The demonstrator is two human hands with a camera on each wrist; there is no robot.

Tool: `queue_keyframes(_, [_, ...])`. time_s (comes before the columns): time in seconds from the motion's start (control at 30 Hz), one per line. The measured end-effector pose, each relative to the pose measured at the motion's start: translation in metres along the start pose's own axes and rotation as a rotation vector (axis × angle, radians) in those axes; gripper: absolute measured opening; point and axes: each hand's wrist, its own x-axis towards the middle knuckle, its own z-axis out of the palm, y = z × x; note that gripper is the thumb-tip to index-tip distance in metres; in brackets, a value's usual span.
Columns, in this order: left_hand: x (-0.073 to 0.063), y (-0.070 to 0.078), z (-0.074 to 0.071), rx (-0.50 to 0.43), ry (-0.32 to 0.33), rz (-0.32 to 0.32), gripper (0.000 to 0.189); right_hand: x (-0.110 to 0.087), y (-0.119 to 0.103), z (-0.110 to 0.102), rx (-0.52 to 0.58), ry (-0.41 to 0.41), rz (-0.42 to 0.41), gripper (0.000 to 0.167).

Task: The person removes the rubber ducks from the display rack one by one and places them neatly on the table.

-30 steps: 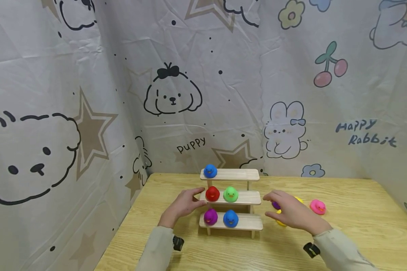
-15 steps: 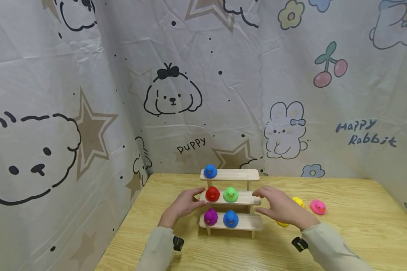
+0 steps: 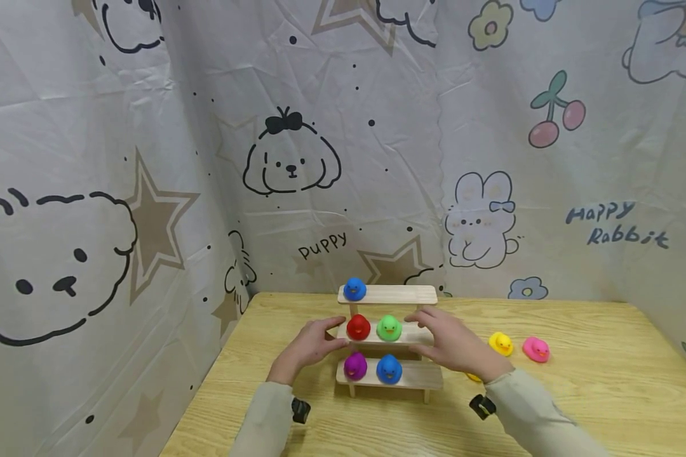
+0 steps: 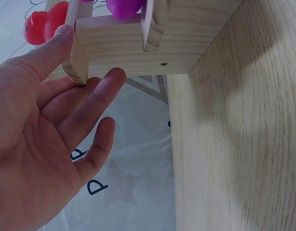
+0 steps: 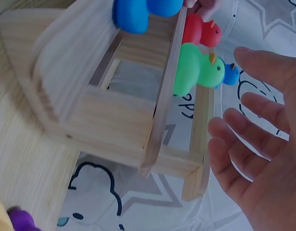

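Note:
A three-tier wooden stand [image 3: 394,294] carries small rubber ducks. My left hand [image 3: 311,343] pinches the left end of its middle shelf, thumb on one side and fingers on the other, as the left wrist view shows. On that shelf sit a red duck [image 3: 358,327] and a green duck [image 3: 389,327]. Below are a purple duck [image 3: 355,366] and a blue duck [image 3: 389,369]; another blue duck [image 3: 354,289] tops the stand. My right hand [image 3: 456,341], fingers spread and holding nothing, hovers at the middle shelf's right part, just right of the green duck.
Right of the stand, a yellow duck [image 3: 500,344] and a pink duck [image 3: 536,349] lie on the wooden table [image 3: 594,393]. A second yellow duck [image 3: 474,377] is mostly hidden by the right arm. A purple duck [image 5: 23,220] shows in the right wrist view. A printed curtain [image 3: 400,190] stands behind.
My right hand has moved left, from beside the loose ducks to over the middle shelf's right part. The left hand, stand and its ducks have stayed put.

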Motion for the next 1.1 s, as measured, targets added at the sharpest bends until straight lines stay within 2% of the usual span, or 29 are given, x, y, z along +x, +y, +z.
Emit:
queue_keyframes(0.23, [0.0, -0.001, 0.001, 0.0, -0.002, -0.016, 0.058, 0.012, -0.003, 0.008, -0.014, 0.015, -0.021, 0.044])
queue_keyframes(0.7, [-0.001, 0.001, -0.001, -0.003, -0.004, -0.019, 0.056, 0.028, -0.007, 0.018, -0.014, -0.067, 0.06, 0.051])
queue_keyframes(0.9, [-0.001, 0.001, -0.001, 0.006, 0.001, -0.003, 0.056, 0.032, -0.007, 0.021, -0.028, -0.067, 0.065, 0.051])
queue_keyframes(1.1, [-0.001, 0.001, 0.0, 0.003, -0.004, -0.017, 0.057, 0.036, -0.008, 0.026, -0.04, -0.059, 0.059, 0.047])
